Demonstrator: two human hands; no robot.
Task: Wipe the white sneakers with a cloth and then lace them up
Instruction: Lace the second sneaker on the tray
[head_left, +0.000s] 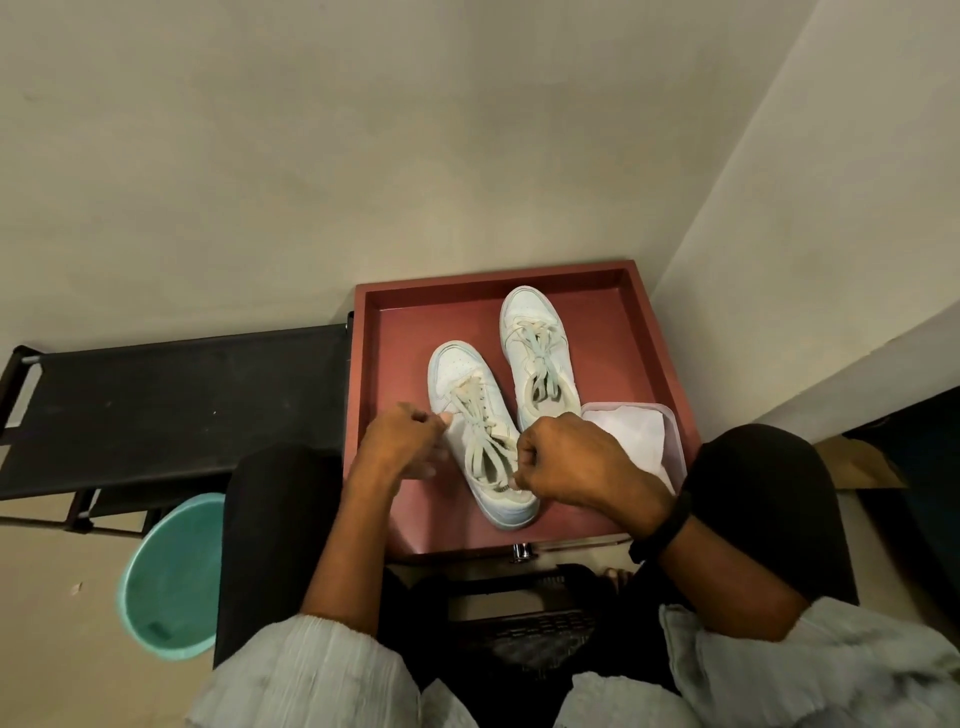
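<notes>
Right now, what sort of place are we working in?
Probably a corner of a home: bare walls meet behind the red tray, with a black fabric rack and a green bucket beside it.

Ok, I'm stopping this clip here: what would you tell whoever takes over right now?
The left hand has its fingers curled at the near sneaker's side; I can't tell whether it holds anything.
The right hand pinches that shoe's lace by the collar.
Both shoes sit in the red tray; the far sneaker looks laced. The cloth lies in the clear tub.
Wiping seems done. Still to do: finish the near sneaker's laces.
</notes>
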